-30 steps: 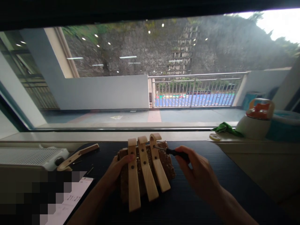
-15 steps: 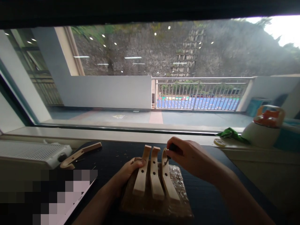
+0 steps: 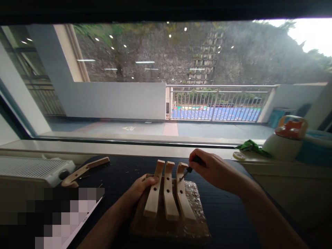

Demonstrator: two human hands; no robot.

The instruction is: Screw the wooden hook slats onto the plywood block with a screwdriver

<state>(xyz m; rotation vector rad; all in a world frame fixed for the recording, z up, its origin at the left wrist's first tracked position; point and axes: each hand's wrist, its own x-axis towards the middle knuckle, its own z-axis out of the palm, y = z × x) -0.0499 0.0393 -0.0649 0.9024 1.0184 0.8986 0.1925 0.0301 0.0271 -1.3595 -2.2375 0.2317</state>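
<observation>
Three pale curved wooden pieces, a left one (image 3: 153,202), a middle one (image 3: 170,205) and a right one (image 3: 186,204), stand side by side on a shiny brown block (image 3: 194,230). Dark holes run down each piece. My left hand (image 3: 143,185) is closed on the block's far left edge, its thumb pressed to the left piece; its other fingers are largely hidden. In my closed right hand (image 3: 207,167) is a dark-handled screwdriver (image 3: 186,173). Its thin shaft slants down to the upper hole of the right piece; how deep the tip sits, I cannot tell.
Another wooden piece (image 3: 85,169) lies at the left of the dark table (image 3: 228,207), beside a white radiator (image 3: 26,171). On the windowsill at right are a tape roll (image 3: 239,156), a green cloth (image 3: 251,148) and a white jug (image 3: 281,147). A blurred-out area covers the lower left.
My right hand has shifted slightly right and tilted, so more of the screwdriver shows. The whole view has moved a little. My left hand keeps its hold.
</observation>
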